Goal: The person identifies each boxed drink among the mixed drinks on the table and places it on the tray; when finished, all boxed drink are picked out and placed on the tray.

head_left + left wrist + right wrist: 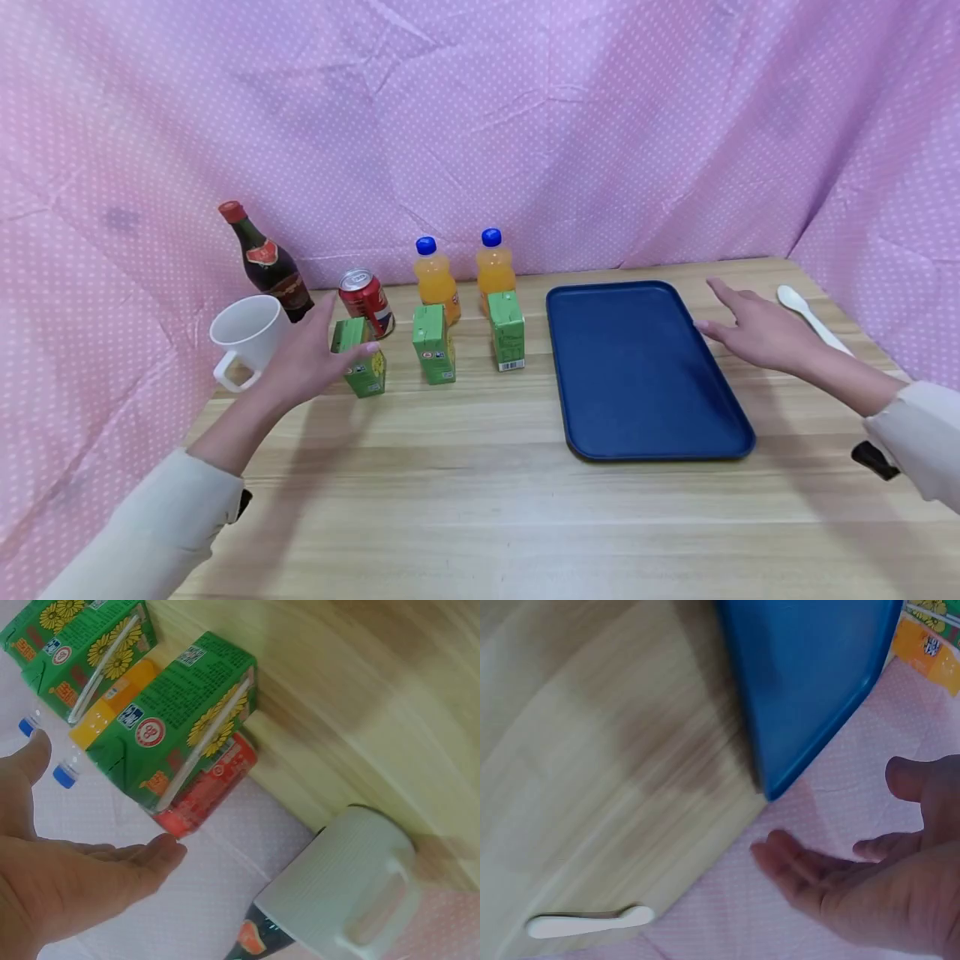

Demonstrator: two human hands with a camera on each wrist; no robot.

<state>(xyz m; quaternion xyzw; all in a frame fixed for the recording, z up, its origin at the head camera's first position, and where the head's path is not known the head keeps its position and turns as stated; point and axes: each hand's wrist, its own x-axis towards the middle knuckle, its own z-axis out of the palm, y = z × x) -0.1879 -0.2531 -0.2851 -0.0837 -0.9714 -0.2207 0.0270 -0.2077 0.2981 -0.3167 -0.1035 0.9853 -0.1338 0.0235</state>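
Note:
My left hand (309,358) hovers with fingers apart, holding nothing, between the white mug (247,333) and the leftmost of three green drink cartons (366,375). In the left wrist view the thumb and fingers spread near that carton (180,720), whose side carries a straw, with the red can (217,787) behind it. Over by the right edge of the blue tray (637,375), my right hand (765,333) is held with thumb and fingers apart and nothing in its grasp. A white spoon (810,317) lies to the right of it.
Behind the cartons stand two orange drink bottles (435,283) with blue caps. At the back left is a dark bottle (272,268) with a red top, partly covered by the mug. A pink dotted cloth (480,125) hangs behind the wooden table (465,500).

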